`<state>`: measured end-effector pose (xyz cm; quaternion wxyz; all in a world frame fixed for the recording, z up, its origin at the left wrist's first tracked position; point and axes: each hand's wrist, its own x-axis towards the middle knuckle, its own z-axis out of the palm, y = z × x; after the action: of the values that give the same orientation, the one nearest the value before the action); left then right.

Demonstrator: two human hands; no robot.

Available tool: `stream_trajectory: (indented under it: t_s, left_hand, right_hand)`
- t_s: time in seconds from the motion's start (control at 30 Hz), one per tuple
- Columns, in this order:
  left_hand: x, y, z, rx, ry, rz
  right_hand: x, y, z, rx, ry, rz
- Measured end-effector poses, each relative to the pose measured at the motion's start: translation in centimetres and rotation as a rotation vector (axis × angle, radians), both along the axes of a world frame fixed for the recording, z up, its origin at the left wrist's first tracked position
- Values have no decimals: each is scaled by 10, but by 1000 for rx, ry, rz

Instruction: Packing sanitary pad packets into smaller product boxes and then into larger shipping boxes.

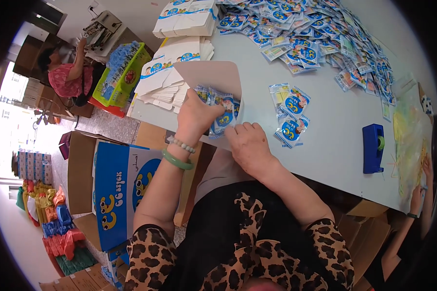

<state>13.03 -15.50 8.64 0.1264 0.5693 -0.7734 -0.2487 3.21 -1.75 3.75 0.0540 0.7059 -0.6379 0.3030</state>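
Left hand (195,116) grasping blue snack packets (222,112), right hand (249,145) resting loosely beside them

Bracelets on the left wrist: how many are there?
2. A bead bracelet sits nearer the left hand, and a green bangle sits just below it on the forearm. The underside of the wrist is hidden, so I count only these.
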Motion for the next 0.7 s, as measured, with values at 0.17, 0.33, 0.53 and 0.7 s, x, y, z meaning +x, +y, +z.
stream_trajectory:
  t_s: [0.17,0.33,0.53,0.7]
  left_hand:
    - [-2,5,2,-160,-96,-12]
    - [17,13,4,-95,454,-172]
    - [23,1,-14,-318,120,-385]
    - [28,-9,-7,-58,-11,-420]
  right_hand:
    - [-1,4,3,33,-55,23]
    - [-2,12,23,-48,-45,-26]
    - [-2,-10,30,-141,87,-72]
    - [9,-14,30,96,338,-91]
